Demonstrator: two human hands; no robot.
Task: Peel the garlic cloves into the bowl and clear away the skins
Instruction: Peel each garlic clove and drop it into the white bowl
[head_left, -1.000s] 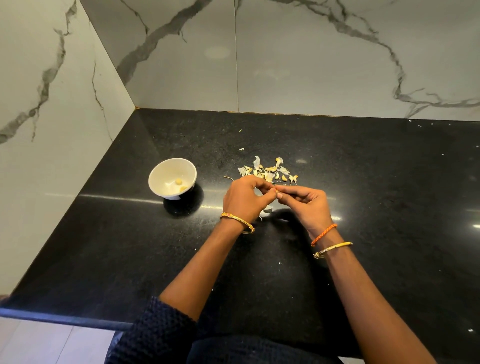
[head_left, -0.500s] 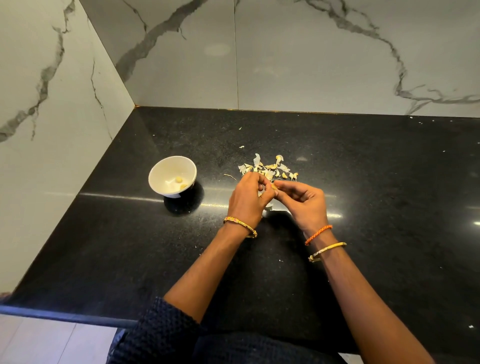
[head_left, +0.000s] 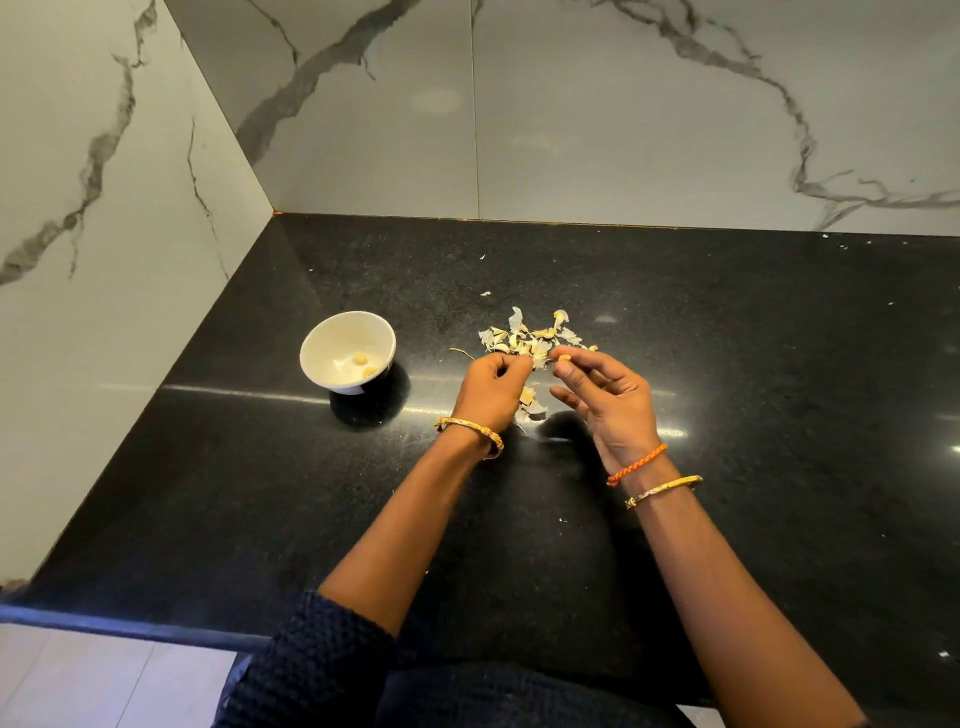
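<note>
Black counter (head_left: 753, 415) runs wide and bare to my right, walled off at the back and left. White bowl (head_left: 347, 349) sits left of my hands, two peeled cloves (head_left: 363, 364) inside. Skins (head_left: 530, 338) lie heaped just beyond my fingers. My right hand (head_left: 610, 402) pinches a small yellowish clove (head_left: 563, 357) at thumb and fingertip; my left hand (head_left: 491, 387) is curled, pinching a bit of skin, I think.
</note>
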